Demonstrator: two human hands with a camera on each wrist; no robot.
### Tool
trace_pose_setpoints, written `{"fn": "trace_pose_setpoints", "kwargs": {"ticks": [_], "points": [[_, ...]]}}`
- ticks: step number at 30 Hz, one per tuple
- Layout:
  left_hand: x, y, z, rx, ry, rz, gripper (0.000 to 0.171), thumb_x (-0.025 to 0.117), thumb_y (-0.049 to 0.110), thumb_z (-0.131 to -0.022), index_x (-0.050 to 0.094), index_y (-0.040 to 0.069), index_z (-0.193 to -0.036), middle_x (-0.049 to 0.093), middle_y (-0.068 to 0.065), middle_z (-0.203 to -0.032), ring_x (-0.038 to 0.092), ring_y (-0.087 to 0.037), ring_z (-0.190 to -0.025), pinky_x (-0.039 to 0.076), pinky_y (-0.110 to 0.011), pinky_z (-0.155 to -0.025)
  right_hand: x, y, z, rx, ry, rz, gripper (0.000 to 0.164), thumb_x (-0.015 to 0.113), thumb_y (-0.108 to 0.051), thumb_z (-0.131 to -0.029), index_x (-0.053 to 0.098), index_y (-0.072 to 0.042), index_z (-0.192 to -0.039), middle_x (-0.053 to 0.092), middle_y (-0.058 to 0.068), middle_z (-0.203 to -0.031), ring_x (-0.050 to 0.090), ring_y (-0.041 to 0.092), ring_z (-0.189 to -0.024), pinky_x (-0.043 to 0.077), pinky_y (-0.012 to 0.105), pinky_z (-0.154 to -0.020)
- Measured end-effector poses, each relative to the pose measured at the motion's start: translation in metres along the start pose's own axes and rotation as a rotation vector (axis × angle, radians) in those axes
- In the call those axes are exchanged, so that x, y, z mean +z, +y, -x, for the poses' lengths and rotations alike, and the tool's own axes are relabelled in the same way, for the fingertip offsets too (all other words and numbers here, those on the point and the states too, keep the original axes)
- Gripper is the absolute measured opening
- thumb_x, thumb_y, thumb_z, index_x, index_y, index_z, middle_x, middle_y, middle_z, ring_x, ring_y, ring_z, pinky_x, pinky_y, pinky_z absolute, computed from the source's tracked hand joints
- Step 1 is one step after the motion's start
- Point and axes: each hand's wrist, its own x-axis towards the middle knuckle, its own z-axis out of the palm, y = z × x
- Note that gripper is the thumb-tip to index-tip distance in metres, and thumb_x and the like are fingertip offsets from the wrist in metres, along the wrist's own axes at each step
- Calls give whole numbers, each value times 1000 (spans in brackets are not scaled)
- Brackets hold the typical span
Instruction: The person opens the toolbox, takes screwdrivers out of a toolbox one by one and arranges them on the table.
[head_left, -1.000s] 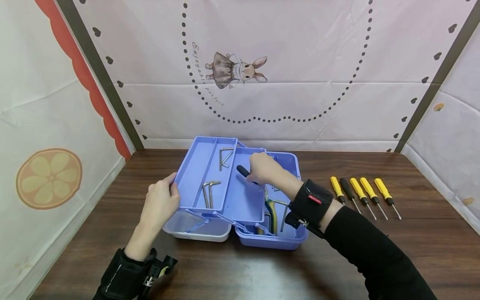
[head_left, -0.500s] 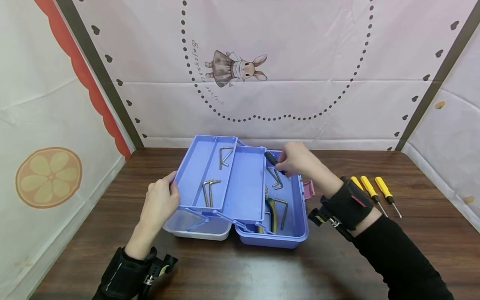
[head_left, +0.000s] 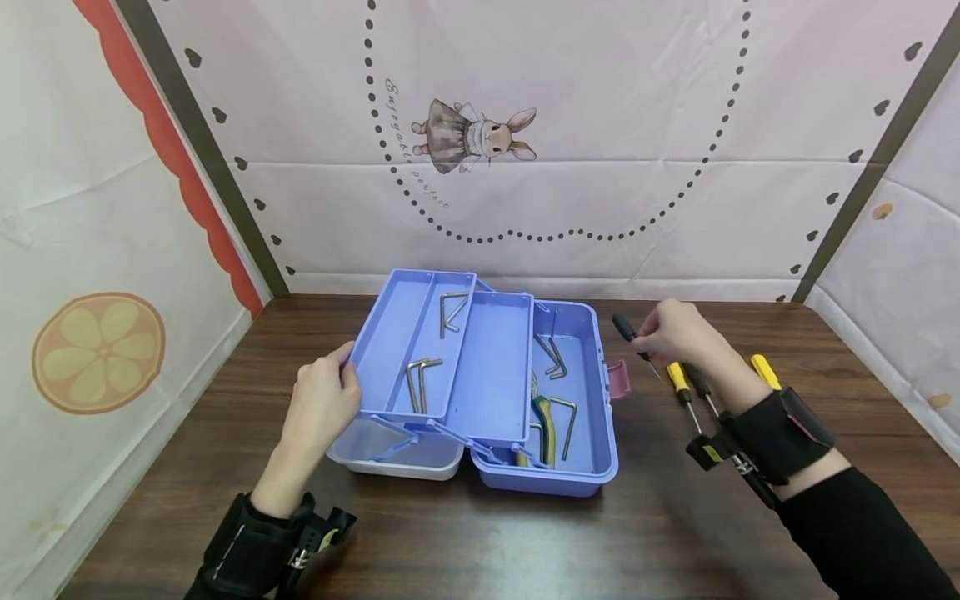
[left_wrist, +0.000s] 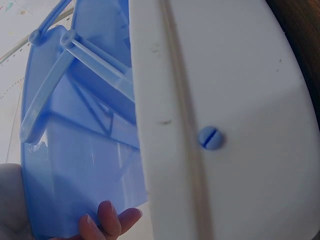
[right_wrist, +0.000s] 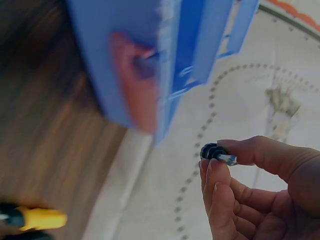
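A blue toolbox stands on the table with its stepped trays swung out to the left. My left hand grips the left edge of the upper tray; in the left wrist view its fingertips lie against the tray's underside, with the thumb side outside. To the right of the toolbox, my right hand pinches a black-handled screwdriver between thumb and fingers above the table. Its metal shaft points down and right in the head view. The right wrist view shows this screwdriver nearly end-on.
A yellow screwdriver, a black one and another yellow one lie at the right, partly behind my forearm. Hex keys lie in the upper tray. Pliers and more hex keys rest in the base. A pink latch juts right.
My right hand has carried the black screwdriver from over the trays, across the toolbox, to the right beyond its edge. My left hand stays on the tray.
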Motion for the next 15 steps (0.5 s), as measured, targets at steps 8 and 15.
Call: {"fn": "trace_pose_setpoints", "kwargs": {"ticks": [8, 15], "points": [[0, 0, 0, -5, -3, 4, 36, 37, 1, -89, 45, -17, -119, 52, -35, -107, 57, -41, -90, 49, -48, -66, 13, 36, 2, 120, -45, -10, 19, 60, -10, -81, 62, 7, -72, 58, 5, -53, 57, 12, -48, 49, 27, -50], [0, 0, 0, -8, -1, 1, 36, 37, 2, -89, 45, -17, -118, 52, -35, -107, 58, -41, -88, 49, -47, -64, 26, 54, -7, 181, -46, -18, 19, 60, -6, -77, 58, 3, -61, 56, 4, -50, 57, 12, -45, 50, 30, -49]]}}
